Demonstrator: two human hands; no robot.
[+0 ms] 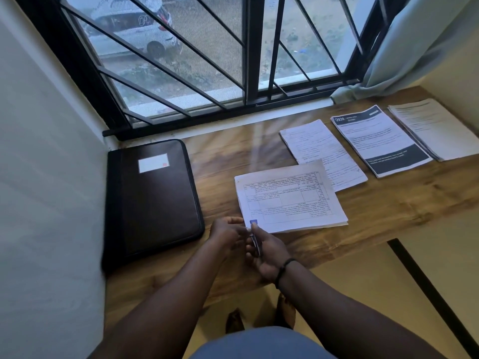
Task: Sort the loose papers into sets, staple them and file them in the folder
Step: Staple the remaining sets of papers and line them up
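Both hands meet just over the bench's near edge, forearms reaching in from below. Her or his right hand (267, 252), a dark band at the wrist, has its fingers curled round a slim stapler (255, 235) with a blue tip, and that tip sits at the near left corner of the nearest paper set (290, 198). Beside it, the left hand (228, 229) is loosely curled, its fingertips at the same paper corner; whether they pinch the sheet or only touch it I cannot tell, as motion blur smears them.

Against the bench's left edge by the wall lies the dark folder (155, 200), closed, a pale label on its cover. Three more paper sets run toward the far right corner: a handwritten one (321, 151), partly under the nearest set; a black-banded one (378, 141); and a pale stack (435, 128), cut off by the frame's right edge. Print is unreadable.
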